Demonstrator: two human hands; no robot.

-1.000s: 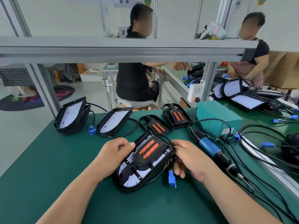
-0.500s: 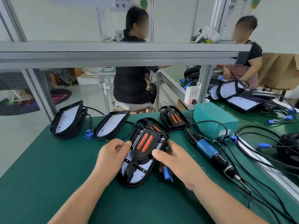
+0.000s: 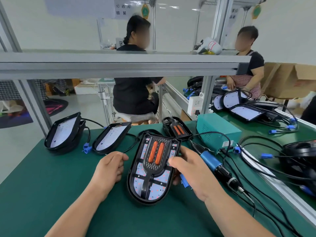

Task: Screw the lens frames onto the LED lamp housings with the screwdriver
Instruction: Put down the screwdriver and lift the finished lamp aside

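Two hands flank the lamp housing [image 3: 148, 190], mid-table [image 3: 51, 185], long axis running toward the far edge. Right hand [image 3: 191, 170] grips its right rim; left hand [image 3: 109, 168] sits curled at the left, grip unclear. Screwdriver [image 3: 211, 159] lies just beyond the right hand, so I'd reach with that one.

Green bench [image 3: 51, 185] with lamp housings [image 3: 109, 139], a blue screwdriver [image 3: 211, 161], a teal box [image 3: 217, 129] and black cables [image 3: 266, 175]

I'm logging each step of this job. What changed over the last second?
The lamp housing was turned counterclockwise, from slanted to pointing straight away. The right hand grips its right edge; the left hand came off it, fingers curled alongside. The screwdriver stayed lying on the mat.
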